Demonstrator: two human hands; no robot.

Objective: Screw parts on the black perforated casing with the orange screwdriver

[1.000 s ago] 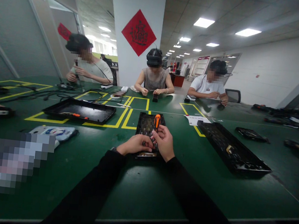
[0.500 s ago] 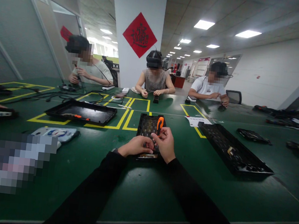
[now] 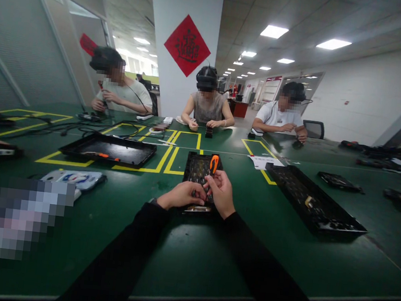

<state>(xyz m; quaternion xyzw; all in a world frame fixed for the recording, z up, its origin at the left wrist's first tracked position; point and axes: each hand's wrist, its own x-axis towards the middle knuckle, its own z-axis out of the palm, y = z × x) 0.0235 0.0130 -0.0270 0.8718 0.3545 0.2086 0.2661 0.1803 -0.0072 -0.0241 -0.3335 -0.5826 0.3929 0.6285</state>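
An orange-handled screwdriver point(image 3: 214, 163) stands nearly upright in the closed fingers of my right hand point(image 3: 221, 194). Its lower end is lost among my fingers. Beneath both hands lies a black open casing point(image 3: 195, 167) whose inside shows rows of small metallic spots. My left hand point(image 3: 183, 196) rests over the casing's left side, fingers closed and meeting the right hand near the tool's lower end. What those left fingers hold, if anything, cannot be made out. A pale strip point(image 3: 196, 209) shows at the casing's near end.
A black tray point(image 3: 128, 151) with orange-handled tools lies left; a long black tray point(image 3: 319, 205) with small parts lies right. A paper sheet point(image 3: 259, 162) and dark flat device point(image 3: 340, 182) are farther off. Three people sit opposite; other people's hands reach in at both sides.
The screwdriver's handle has tipped and shifted very slightly, with the right fingers moving a little around it. My left hand stays at the casing.
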